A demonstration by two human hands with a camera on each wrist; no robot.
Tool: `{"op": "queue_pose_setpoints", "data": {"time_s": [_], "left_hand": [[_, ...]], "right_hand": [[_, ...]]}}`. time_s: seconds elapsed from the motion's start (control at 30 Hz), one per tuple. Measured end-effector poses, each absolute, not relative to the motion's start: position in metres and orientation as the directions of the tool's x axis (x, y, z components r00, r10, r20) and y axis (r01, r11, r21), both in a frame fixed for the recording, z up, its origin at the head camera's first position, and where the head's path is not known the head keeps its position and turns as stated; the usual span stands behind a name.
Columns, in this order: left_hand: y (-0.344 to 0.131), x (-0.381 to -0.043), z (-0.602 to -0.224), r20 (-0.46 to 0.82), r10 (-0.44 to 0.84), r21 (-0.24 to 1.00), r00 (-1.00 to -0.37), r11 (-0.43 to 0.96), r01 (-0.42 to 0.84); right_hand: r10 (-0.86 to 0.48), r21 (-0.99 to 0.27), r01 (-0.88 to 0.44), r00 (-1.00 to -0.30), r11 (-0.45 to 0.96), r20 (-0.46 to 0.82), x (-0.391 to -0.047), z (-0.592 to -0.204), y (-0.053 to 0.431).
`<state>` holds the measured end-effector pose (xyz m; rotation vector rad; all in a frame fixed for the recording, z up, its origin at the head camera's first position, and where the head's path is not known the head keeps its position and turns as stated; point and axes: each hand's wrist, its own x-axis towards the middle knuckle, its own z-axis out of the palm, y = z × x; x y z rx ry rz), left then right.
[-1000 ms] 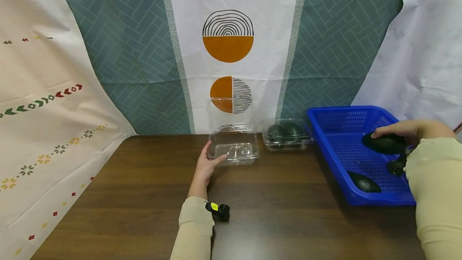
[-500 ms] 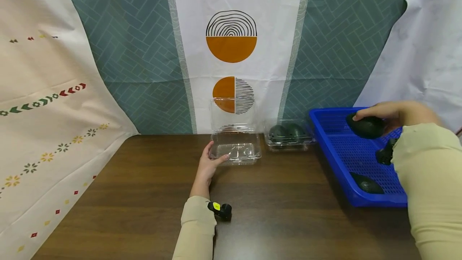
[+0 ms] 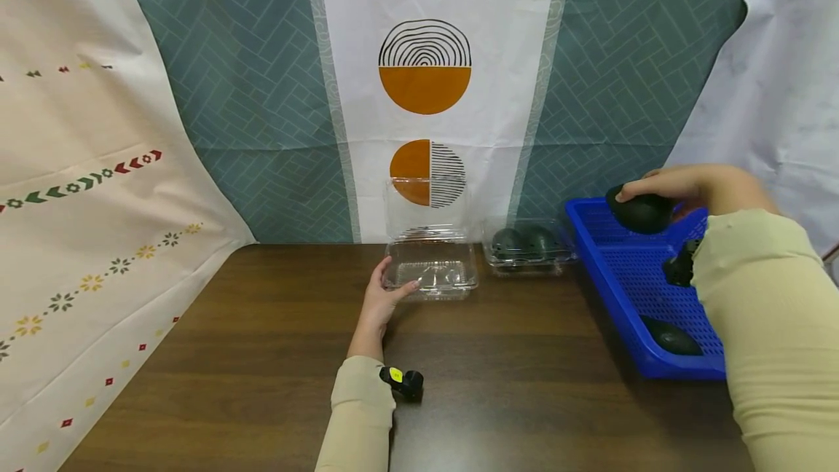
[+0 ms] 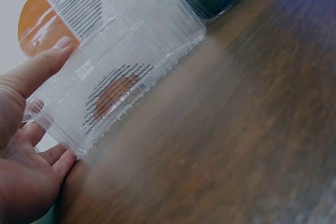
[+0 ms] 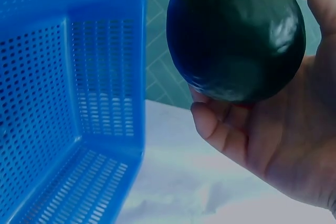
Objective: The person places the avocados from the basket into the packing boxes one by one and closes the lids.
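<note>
My right hand (image 3: pixel 698 186) grips a dark green avocado (image 3: pixel 641 214) above the far part of the blue basket (image 3: pixel 609 297). In the right wrist view the avocado (image 5: pixel 236 35) shows large, with fingers curled round it and the basket's wall beside it. My left hand (image 3: pixel 380 304) holds the left front corner of a clear plastic clamshell box (image 3: pixel 435 287), whose lid stands raised at the back. Up close in the left wrist view, the thumb lies on the rim of the box (image 4: pixel 152 40) and the fingers bend at its side. No fruit shows inside it.
To the right of the raised-lid box stands another clear clamshell (image 3: pixel 524 265) with avocados in it. One avocado (image 3: pixel 674 338) lies in the basket's near corner; my right sleeve hides part of the basket. A patterned cloth (image 3: pixel 262 93) hangs behind the wooden table (image 3: pixel 511 384).
My right hand has lifted the avocado up from the basket and carried it leftward and away. The left hand keeps its place at the box; the view has shifted slightly.
</note>
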<state>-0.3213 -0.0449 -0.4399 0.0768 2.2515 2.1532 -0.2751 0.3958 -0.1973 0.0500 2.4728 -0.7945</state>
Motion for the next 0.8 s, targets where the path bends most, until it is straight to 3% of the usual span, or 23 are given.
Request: {"op": "queue_pose_setpoints", "data": {"time_s": [0.8], "left_hand": [[-0.044, -0.321, -0.44, 0.022, 0.038, 1.0, -0.999, -0.002, 0.022]], "right_hand": [[-0.073, -0.478, 0.116, -0.93, 0.871, -0.36, -0.296, -0.198, 0.335]]}}
